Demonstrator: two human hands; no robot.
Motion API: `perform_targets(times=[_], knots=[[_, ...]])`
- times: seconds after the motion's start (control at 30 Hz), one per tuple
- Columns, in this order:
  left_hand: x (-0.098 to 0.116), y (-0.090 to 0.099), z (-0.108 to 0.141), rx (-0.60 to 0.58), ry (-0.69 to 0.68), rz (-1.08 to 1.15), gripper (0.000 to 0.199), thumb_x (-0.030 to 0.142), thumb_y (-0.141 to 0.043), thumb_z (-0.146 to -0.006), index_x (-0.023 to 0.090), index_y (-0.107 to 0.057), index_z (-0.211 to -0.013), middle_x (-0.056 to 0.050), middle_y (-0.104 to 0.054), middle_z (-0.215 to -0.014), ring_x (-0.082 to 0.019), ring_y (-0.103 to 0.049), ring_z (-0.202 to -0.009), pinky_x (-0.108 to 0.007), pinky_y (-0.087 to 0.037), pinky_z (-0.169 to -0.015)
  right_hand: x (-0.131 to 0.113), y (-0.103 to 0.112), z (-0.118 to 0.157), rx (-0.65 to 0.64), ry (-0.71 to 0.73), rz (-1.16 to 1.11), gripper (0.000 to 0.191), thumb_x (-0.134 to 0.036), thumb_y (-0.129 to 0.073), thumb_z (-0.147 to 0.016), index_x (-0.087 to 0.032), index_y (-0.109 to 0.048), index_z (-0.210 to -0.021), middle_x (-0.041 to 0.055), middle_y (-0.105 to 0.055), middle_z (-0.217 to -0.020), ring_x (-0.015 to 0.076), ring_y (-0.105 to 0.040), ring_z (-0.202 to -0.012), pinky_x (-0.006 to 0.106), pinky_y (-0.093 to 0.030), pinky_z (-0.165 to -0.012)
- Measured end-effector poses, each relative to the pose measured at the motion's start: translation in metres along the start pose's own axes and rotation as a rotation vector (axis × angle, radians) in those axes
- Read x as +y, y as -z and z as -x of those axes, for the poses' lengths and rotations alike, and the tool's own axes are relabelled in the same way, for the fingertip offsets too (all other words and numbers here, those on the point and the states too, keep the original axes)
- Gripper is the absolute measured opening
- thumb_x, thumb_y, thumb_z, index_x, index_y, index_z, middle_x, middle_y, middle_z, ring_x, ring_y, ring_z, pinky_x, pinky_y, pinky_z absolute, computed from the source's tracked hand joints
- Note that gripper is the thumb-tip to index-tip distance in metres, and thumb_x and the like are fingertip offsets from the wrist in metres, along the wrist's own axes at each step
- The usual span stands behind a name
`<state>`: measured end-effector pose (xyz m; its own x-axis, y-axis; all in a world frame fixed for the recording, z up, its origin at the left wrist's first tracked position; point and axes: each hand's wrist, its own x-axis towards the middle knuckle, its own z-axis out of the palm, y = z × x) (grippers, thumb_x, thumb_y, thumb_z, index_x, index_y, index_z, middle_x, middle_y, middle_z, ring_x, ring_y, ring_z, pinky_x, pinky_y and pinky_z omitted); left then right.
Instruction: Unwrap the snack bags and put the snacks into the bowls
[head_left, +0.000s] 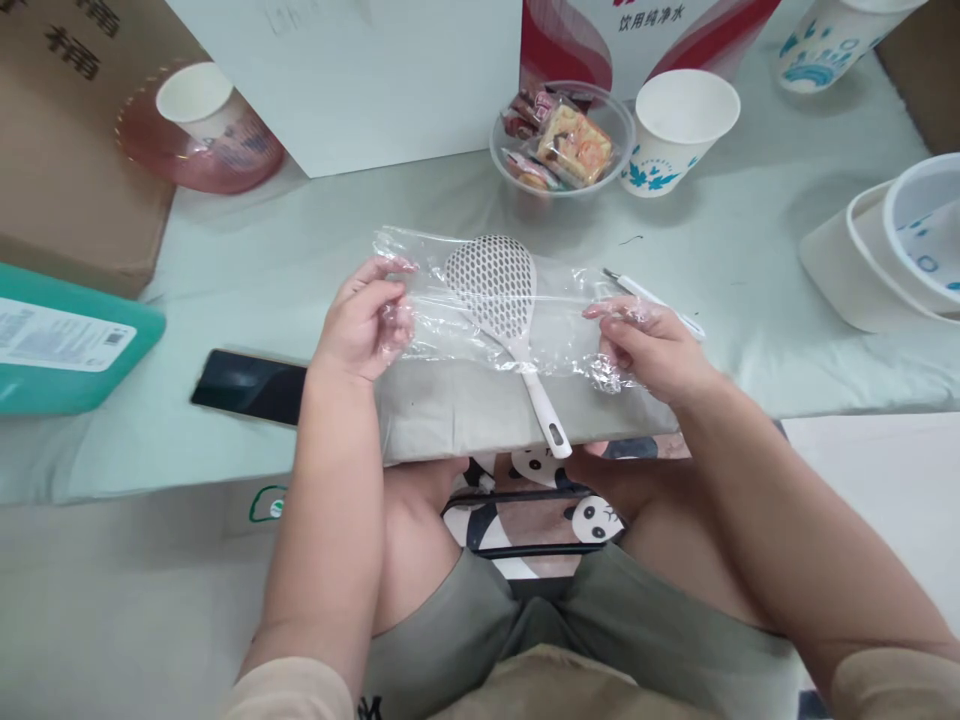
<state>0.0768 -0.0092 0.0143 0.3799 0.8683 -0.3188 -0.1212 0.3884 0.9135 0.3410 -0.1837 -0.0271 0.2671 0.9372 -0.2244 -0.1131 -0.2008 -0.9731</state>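
Between my two hands a clear plastic bag (566, 330) is stretched sideways above the table. My left hand (367, 315) grips the bag's left end, with the fingers curled on the film. At the other end my right hand (645, 340) pinches the crumpled plastic. Through the film shows a white skimmer (491, 285) with a round perforated head. Its handle (546, 415) sticks out below the bag and points toward me at the table's front edge. Close beyond my right hand lies a white pen-like tool (660, 300) with a dark tip.
A black phone (247, 385) lies left of my left forearm. Toward the back stand a bowl of wrapped snacks (502, 170) and a paper cup (667, 150). White containers (847, 260) stand at right, a green package (67, 370) at left, and cardboard boxes (67, 200) behind it.
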Motion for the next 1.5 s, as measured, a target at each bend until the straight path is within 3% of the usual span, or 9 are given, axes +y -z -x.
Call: perform_targets(times=[0.13, 0.3, 0.5, 0.7, 0.8, 0.97, 1.17, 1.37, 1.5], knots=[[0.0, -0.001, -0.003, 0.052, 0.052, 0.03, 0.012, 0.009, -0.06, -0.074, 0.02, -0.063, -0.071, 0.005, -0.051, -0.045, -0.007, -0.047, -0.035, -0.014, -0.031, -0.034, -0.001, 0.0, 0.0, 0.109, 0.108, -0.079, 0.032, -0.052, -0.084, -0.077, -0.026, -0.074, -0.092, -0.0058, -0.059, -0.052, 0.0101, -0.049, -0.042, 0.024, -0.036, -0.042], [-0.007, 0.004, -0.013, 0.007, 0.043, 0.008, 0.025, 0.03, -0.053, -0.088, 0.02, -0.06, -0.066, 0.001, -0.055, -0.053, -0.011, -0.057, -0.042, -0.02, -0.045, -0.042, 0.001, 0.003, 0.005, 0.101, 0.155, -0.009, 0.031, -0.055, -0.082, -0.076, -0.024, -0.079, -0.079, 0.0019, -0.074, -0.073, 0.0163, -0.068, -0.062, 0.03, -0.054, -0.059], [-0.015, 0.002, -0.015, 0.093, -0.086, -0.15, 0.028, 0.031, -0.067, -0.08, 0.018, -0.059, -0.057, 0.0, -0.057, -0.057, -0.008, -0.053, -0.05, -0.018, -0.04, -0.045, 0.002, 0.001, 0.009, 0.016, 0.36, 0.279, 0.075, -0.08, -0.036, -0.096, -0.024, -0.081, -0.077, 0.0093, -0.079, -0.088, 0.0264, -0.074, -0.09, 0.041, -0.057, -0.082], [-0.021, -0.002, -0.013, 0.07, -0.113, -0.25, 0.025, 0.002, -0.072, -0.057, 0.018, -0.064, -0.074, 0.005, -0.062, -0.077, -0.01, -0.067, -0.061, -0.018, -0.047, -0.051, -0.005, -0.006, 0.004, 0.127, 0.177, 0.589, 0.017, -0.036, -0.077, -0.078, -0.024, -0.065, -0.078, -0.0009, -0.066, -0.068, 0.0162, -0.056, -0.059, 0.034, -0.044, -0.063], [-0.023, 0.0, -0.018, 0.147, -0.232, -0.237, 0.035, -0.002, -0.066, -0.056, 0.022, -0.062, -0.082, 0.007, -0.062, -0.08, -0.009, -0.067, -0.057, -0.018, -0.043, -0.046, -0.006, -0.004, 0.004, 0.068, 0.114, 0.511, 0.037, -0.028, -0.08, -0.071, -0.026, -0.063, -0.105, -0.0055, -0.061, -0.066, 0.0156, -0.054, -0.056, 0.031, -0.043, -0.057], [-0.016, -0.001, -0.017, 0.199, -0.32, -0.005, 0.05, -0.002, -0.073, -0.055, 0.027, -0.06, -0.094, 0.009, -0.064, -0.083, -0.008, -0.064, -0.057, -0.018, -0.044, -0.047, -0.014, 0.0, 0.013, -0.347, -0.09, 0.327, 0.039, -0.039, -0.08, -0.079, -0.026, -0.069, -0.114, -0.0004, -0.071, -0.077, 0.0213, -0.068, -0.067, 0.034, -0.056, -0.06], [-0.01, -0.007, -0.01, 0.04, -0.242, 0.091, 0.052, 0.002, -0.077, -0.06, 0.03, -0.062, -0.101, 0.006, -0.069, -0.084, -0.009, -0.063, -0.063, -0.018, -0.045, -0.052, -0.012, -0.008, 0.013, -0.159, -0.105, -0.033, 0.039, -0.056, -0.074, -0.086, -0.024, -0.076, -0.107, 0.0091, -0.079, -0.111, 0.0253, -0.075, -0.098, 0.036, -0.064, -0.077], [-0.012, -0.019, -0.01, 0.081, -0.254, -0.046, 0.048, 0.01, -0.084, -0.068, 0.033, -0.062, -0.105, 0.004, -0.071, -0.094, -0.015, -0.072, -0.086, -0.021, -0.051, -0.064, -0.021, -0.017, 0.016, -0.478, -0.302, -0.049, 0.044, -0.042, -0.083, -0.08, -0.021, -0.072, -0.117, 0.0066, -0.08, -0.096, 0.0176, -0.074, -0.076, 0.03, -0.062, -0.065], [-0.012, -0.018, -0.014, 0.103, -0.269, 0.085, 0.049, 0.002, -0.083, -0.065, 0.028, -0.064, -0.101, 0.007, -0.071, -0.086, -0.008, -0.067, -0.079, -0.018, -0.048, -0.063, -0.024, -0.015, 0.019, -0.453, -0.3, 0.092, 0.03, -0.036, -0.083, -0.08, -0.022, -0.073, -0.105, 0.0022, -0.076, -0.081, 0.0173, -0.07, -0.069, 0.028, -0.057, -0.057]])
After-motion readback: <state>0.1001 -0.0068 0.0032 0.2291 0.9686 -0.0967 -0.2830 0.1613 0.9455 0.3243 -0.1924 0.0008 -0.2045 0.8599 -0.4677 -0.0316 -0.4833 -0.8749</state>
